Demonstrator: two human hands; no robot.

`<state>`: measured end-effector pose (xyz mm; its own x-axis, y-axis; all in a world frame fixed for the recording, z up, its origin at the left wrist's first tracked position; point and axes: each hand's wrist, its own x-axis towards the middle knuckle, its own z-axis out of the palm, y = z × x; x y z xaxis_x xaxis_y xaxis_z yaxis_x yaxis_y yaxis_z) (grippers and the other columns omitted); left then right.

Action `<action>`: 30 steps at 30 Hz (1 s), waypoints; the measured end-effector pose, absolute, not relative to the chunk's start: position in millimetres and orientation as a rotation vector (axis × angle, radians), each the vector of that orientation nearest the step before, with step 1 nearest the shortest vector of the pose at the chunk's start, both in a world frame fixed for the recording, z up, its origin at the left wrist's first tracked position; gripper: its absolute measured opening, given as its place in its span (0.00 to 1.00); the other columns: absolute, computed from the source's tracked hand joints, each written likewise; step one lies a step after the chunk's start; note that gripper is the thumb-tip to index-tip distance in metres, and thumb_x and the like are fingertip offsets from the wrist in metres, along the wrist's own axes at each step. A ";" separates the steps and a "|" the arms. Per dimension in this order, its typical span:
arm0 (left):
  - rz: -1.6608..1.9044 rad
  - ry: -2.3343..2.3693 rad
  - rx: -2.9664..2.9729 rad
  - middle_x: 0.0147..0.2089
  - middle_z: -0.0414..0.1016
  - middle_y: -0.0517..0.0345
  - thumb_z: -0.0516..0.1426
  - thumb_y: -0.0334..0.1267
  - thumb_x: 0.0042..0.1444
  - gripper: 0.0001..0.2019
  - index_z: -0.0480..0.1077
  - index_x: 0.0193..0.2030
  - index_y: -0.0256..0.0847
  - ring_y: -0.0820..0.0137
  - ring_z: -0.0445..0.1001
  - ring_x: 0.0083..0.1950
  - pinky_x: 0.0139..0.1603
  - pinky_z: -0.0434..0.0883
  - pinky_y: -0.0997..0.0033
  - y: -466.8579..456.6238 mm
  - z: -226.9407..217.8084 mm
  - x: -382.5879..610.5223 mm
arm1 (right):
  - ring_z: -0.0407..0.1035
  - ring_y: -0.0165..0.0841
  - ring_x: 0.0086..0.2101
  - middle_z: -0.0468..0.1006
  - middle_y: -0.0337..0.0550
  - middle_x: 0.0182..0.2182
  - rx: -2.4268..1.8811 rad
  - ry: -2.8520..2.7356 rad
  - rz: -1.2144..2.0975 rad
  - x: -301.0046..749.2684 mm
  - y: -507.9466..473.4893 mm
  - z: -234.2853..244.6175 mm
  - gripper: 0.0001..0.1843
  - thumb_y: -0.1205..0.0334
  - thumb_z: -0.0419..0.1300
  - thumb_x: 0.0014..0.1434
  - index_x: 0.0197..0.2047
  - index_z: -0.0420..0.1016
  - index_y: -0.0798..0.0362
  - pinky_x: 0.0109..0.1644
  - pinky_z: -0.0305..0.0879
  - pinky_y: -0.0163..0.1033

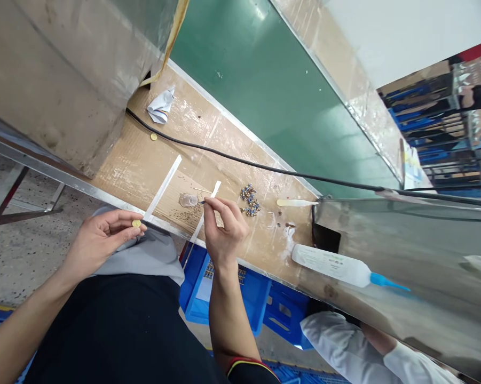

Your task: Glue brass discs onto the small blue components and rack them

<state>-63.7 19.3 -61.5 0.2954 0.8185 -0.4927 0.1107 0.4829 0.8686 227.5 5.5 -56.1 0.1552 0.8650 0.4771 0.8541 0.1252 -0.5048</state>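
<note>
My left hand [100,237], near the bench's front edge, pinches a small round yellow disc [136,223] between thumb and fingers. Over the bench, my right hand [225,226] is closed in a pinch on a small, thin, dark-tipped piece; most of it is hidden by the fingers. Just left of its fingertips sits a small clear dish [188,200]. Many tiny brown bits [187,215] lie scattered in front of the dish. To the right of my right hand is a loose pile of small blue-and-brass parts [250,200].
A black cable [224,156] crosses the cardboard-covered bench [132,165]. A white bottle with a blue nozzle [332,264], a pale stick [296,203], a folded cloth [161,105] and another yellow disc [154,137] lie on it. Below are blue crates [260,304]. Another person sits at right.
</note>
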 end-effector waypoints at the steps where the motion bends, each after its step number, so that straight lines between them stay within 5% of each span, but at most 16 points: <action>1: 0.601 1.194 0.971 0.50 0.92 0.52 0.74 0.55 0.62 0.22 0.86 0.57 0.46 0.58 0.92 0.51 0.60 0.88 0.61 18.6 -61.2 -61.4 | 0.84 0.37 0.44 0.88 0.45 0.44 -1.691 -1.666 0.030 227.7 5.9 -56.6 0.08 0.64 0.64 0.77 0.49 0.87 0.48 0.51 0.82 0.45; 8: 0.614 1.175 1.027 0.51 0.92 0.55 0.73 0.55 0.65 0.20 0.85 0.58 0.49 0.56 0.91 0.56 0.67 0.85 0.55 13.0 -52.3 -40.4 | 0.84 0.38 0.44 0.88 0.44 0.43 -1.647 -1.566 0.031 231.5 -1.6 -49.8 0.07 0.65 0.67 0.74 0.49 0.88 0.47 0.51 0.83 0.46; 20: 0.641 1.143 1.135 0.51 0.92 0.60 0.71 0.53 0.67 0.15 0.86 0.56 0.51 0.56 0.91 0.55 0.63 0.87 0.58 11.5 -35.0 -19.3 | 0.84 0.37 0.44 0.88 0.42 0.45 -1.377 -1.499 0.453 190.7 -28.1 -25.2 0.15 0.73 0.69 0.72 0.54 0.87 0.43 0.49 0.84 0.44; 30: 0.578 1.023 1.256 0.57 0.91 0.61 0.63 0.50 0.76 0.17 0.83 0.67 0.54 0.62 0.90 0.56 0.65 0.84 0.63 9.6 -29.8 -20.0 | 0.86 0.37 0.45 0.89 0.43 0.46 -1.286 -1.602 0.512 188.9 -25.4 -27.2 0.17 0.75 0.67 0.72 0.55 0.87 0.43 0.49 0.87 0.44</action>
